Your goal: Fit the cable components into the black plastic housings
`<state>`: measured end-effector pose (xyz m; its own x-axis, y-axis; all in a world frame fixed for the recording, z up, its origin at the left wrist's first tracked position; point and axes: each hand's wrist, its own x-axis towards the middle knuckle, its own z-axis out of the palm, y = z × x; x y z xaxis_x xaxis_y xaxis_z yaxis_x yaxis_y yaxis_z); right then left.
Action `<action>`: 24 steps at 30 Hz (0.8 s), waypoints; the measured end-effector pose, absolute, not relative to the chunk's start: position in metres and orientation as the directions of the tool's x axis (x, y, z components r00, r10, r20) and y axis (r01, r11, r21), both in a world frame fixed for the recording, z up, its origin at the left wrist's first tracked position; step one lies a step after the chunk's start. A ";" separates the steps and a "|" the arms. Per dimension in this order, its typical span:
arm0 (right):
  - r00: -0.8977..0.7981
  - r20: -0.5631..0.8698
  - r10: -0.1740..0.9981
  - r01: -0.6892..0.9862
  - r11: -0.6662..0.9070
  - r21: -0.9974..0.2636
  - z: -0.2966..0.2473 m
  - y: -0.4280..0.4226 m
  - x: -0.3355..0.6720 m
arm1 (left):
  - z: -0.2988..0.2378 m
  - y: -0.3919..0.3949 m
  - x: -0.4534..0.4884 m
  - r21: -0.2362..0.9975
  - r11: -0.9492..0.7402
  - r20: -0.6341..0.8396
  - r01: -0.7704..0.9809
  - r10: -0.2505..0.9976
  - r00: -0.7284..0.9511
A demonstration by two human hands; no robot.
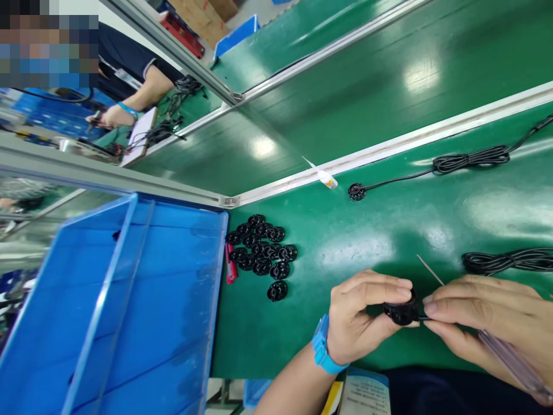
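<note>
Head view: left hand (360, 317) pinches black round plastic housing (403, 312); right hand (484, 314) just off its 3 o'clock, closed around thin black cable (425, 318) meeting housing there, also gripping translucent-handled metal-shafted tool (512, 363), tip toward 10–11 o'clock.

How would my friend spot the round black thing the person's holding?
Find the green table, then the left hand with the blue wristband. It grips a small black part. Unlike the similar parts lying beside the blue bin, this one is in a hand, with a thin dark cord between it and the right hand.
</note>
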<state>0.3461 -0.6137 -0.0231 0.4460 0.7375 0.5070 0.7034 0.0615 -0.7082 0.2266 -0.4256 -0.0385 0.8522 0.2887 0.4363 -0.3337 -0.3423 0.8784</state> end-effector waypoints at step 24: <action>0.389 0.557 0.734 0.772 0.070 -0.632 -0.012 -0.612 0.353 | -0.042 -0.425 0.225 0.863 -0.360 0.466 -0.354 0.296 0.834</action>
